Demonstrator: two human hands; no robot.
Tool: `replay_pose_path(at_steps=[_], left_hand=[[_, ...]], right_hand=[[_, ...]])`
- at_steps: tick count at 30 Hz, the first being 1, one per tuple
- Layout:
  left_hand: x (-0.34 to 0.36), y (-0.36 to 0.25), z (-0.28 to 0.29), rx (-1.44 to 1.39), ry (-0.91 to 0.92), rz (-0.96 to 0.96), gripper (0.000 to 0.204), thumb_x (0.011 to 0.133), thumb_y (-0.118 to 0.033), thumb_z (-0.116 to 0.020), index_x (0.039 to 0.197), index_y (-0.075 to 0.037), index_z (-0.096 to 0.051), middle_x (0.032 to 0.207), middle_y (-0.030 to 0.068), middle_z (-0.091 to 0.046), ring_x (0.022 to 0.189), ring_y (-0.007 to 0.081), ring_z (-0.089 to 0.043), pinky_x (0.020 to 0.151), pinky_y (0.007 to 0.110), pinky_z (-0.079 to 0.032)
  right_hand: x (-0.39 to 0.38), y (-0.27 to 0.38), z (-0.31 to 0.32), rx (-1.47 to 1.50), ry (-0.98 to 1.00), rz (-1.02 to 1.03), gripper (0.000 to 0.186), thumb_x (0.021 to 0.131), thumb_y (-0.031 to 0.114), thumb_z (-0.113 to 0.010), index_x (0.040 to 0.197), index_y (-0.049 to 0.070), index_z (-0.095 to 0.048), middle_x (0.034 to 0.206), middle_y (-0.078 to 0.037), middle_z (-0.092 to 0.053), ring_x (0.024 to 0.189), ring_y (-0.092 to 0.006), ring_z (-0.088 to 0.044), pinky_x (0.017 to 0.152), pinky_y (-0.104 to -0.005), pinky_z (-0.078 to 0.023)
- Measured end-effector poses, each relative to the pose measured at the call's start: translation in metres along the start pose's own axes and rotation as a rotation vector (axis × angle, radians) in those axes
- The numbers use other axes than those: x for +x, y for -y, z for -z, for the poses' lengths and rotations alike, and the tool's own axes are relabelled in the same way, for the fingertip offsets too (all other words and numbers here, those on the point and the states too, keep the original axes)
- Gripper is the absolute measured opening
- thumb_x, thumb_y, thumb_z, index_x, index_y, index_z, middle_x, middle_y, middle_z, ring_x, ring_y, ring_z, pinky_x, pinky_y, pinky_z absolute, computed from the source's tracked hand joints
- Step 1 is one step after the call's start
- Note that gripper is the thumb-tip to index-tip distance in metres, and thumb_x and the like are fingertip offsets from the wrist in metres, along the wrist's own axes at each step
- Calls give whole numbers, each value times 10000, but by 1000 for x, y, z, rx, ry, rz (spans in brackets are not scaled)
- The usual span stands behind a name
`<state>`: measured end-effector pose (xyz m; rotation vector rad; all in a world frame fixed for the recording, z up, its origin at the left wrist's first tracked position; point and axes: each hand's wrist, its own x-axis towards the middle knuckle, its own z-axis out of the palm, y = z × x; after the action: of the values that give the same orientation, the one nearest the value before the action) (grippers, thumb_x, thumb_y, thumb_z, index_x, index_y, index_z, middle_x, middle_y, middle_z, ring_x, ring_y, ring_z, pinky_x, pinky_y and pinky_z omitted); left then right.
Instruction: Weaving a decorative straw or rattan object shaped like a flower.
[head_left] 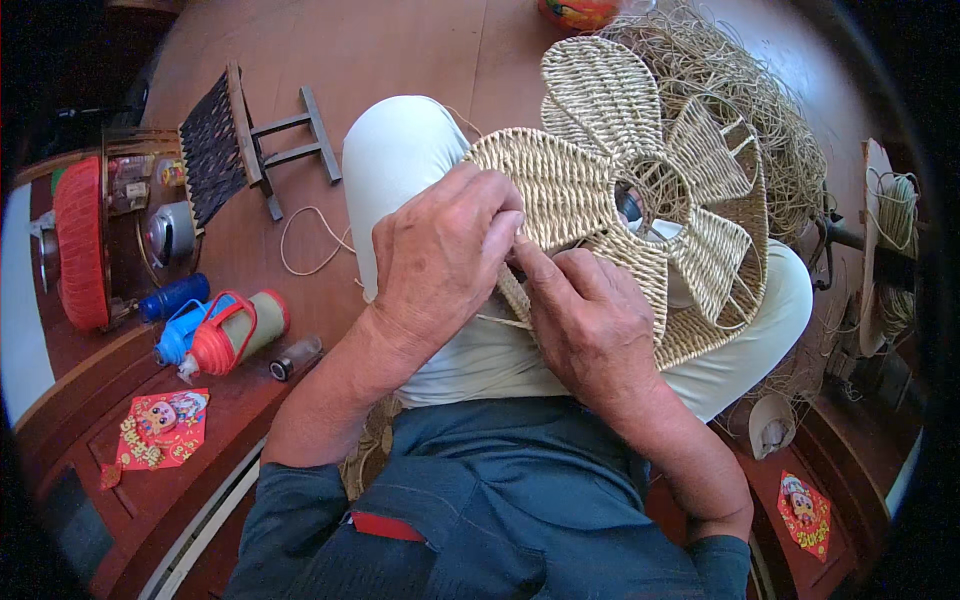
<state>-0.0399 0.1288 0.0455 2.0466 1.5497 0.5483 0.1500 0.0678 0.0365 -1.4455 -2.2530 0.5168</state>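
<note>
A flower-shaped piece woven from straw cord (560, 185) rests across my lap, tilted over my right knee. Its several petals spread around an open ring (690, 190). My left hand (435, 250) is closed, thumb and forefinger pinching at the lower edge of the near left petal. Right beside those fingertips, my right hand (590, 320) is closed too, pinching at the same edge with its other fingers curled against the weave. Whether a loose cord end lies between the fingertips is hidden. A thin cord strand (503, 321) shows between my wrists.
A heap of straw cord (740, 110) lies beyond the weaving. At left stand a woven-top stool (220, 145), a red-and-beige thermos (240, 330), a blue bottle (175, 297) and a clear jar (297, 357). A rack with wound cord (895, 215) is at right.
</note>
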Motion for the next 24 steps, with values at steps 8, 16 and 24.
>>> replay_pose_path(at_steps=[8,16,24], left_hand=[[-11,16,-2,-91,-132,-121,168,926,9,-754,1075,-67,-763,974,109,-708,888,287,-734,770,388,-585],[-19,32,3,99,-36,-379,320,877,2,-734,1172,-114,-784,1047,72,-715,960,278,-738,799,396,-611],[-5,42,16,395,99,-686,388,911,-165,-669,1295,-157,-722,1154,57,-678,988,247,-714,812,360,-614]], right_hand=[[-2,-5,-2,-14,22,45,527,902,106,-704,1428,70,-690,951,-64,-576,841,-243,-617,735,-404,-519],[-1,-4,0,-30,21,44,531,895,105,-709,1425,61,-708,959,-68,-587,839,-246,-620,740,-398,-528],[-1,-6,-1,-10,29,53,536,881,92,-718,1416,58,-711,961,-71,-590,843,-248,-622,751,-401,-535]])
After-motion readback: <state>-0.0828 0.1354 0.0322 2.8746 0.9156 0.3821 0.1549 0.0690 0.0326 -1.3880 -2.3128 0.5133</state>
